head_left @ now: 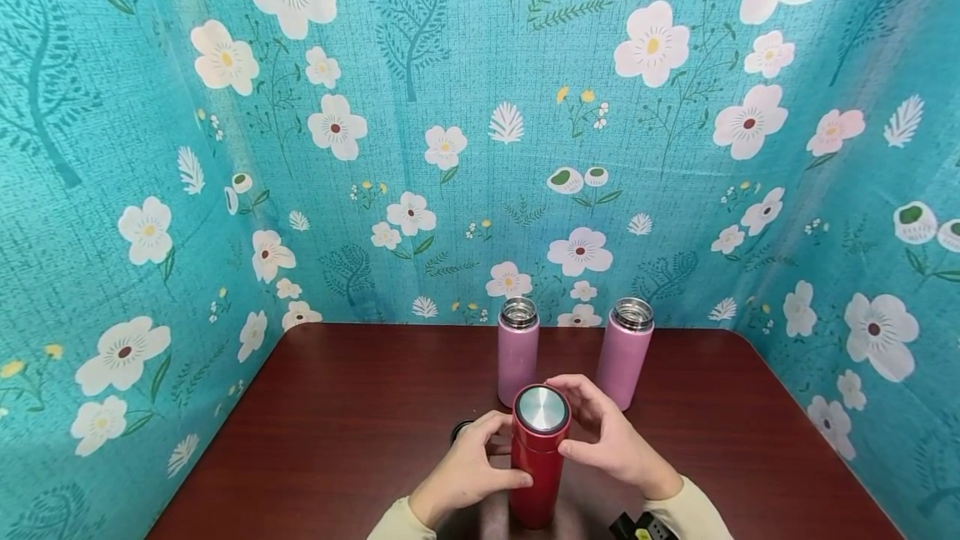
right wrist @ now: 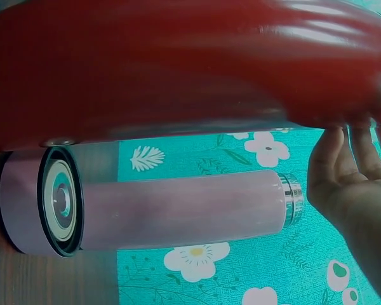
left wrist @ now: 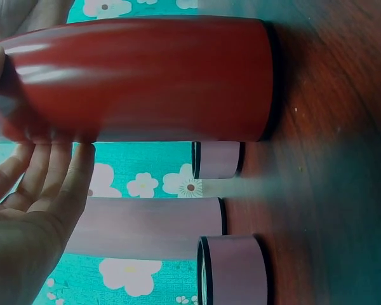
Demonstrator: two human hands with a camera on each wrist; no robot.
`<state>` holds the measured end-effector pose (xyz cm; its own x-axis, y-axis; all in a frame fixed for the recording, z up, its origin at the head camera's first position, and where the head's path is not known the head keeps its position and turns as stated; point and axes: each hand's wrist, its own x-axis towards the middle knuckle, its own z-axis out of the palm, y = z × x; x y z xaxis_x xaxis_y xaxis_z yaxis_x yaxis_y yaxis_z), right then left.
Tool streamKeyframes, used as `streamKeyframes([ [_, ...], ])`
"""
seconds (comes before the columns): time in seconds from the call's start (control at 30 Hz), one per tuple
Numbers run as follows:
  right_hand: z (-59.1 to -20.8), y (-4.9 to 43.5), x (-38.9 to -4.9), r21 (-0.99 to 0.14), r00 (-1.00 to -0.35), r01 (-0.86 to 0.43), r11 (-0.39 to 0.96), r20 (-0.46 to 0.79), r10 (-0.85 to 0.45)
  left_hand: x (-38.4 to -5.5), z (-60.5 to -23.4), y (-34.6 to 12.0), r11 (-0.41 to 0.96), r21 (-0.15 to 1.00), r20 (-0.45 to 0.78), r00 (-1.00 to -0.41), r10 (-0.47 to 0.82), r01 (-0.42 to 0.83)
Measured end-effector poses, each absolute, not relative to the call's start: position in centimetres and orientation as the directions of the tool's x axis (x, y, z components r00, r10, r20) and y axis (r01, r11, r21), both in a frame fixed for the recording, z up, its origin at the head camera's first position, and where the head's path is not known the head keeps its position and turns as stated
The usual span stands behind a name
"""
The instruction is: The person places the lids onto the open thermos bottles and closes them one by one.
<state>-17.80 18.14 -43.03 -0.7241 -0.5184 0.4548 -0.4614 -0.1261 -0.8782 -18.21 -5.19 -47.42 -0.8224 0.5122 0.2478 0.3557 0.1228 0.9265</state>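
A red thermos [head_left: 536, 482] with a silver-topped lid [head_left: 542, 409] stands upright at the table's near side. My left hand [head_left: 468, 469] grips its body, thumb in front and fingers behind. On the other side, my right hand [head_left: 611, 440] holds the thermos at the lid, thumb near the lid's lower edge. The lid sits on the thermos. Two pink thermoses, one behind the red one [head_left: 518, 357] and one to the right [head_left: 625, 352], stand with bare steel mouths.
Two pink lids, one nearer [left wrist: 238, 270] and one farther [left wrist: 219, 160], stand on the dark red wooden table [head_left: 337, 423] in the left wrist view. In the head view a dark rim [head_left: 459, 430] shows past my left hand. A flowered turquoise curtain [head_left: 465, 223] surrounds the table.
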Motion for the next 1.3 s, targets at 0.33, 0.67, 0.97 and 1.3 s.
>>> streamKeyframes([
  [0.33, -42.67, 18.02, -17.57, -0.858, -0.662, -0.469, -0.208, 0.497, -0.561, -18.14, -47.48, -5.19, 0.125, 0.929, 0.240, -0.822, 0.516, 0.350],
  [0.67, -43.18, 18.12, -18.00, -0.850, -0.675, -0.500, -0.165, 0.502, -0.541, -18.24, -47.74, -5.21, 0.112, 0.923, 0.262, -0.814, 0.518, 0.368],
  [0.97, -43.07, 18.10, -18.02, -0.856, -0.667, -0.478, -0.196, 0.499, -0.553, -18.30, -47.76, -5.24, 0.114, 0.924, 0.260, -0.818, 0.514, 0.365],
  [1.3, -42.63, 17.92, -17.76, -0.855, -0.654, -0.478, -0.199, 0.498, -0.570, -18.24, -47.46, -5.24, 0.128, 0.934, 0.226, -0.827, 0.515, 0.335],
])
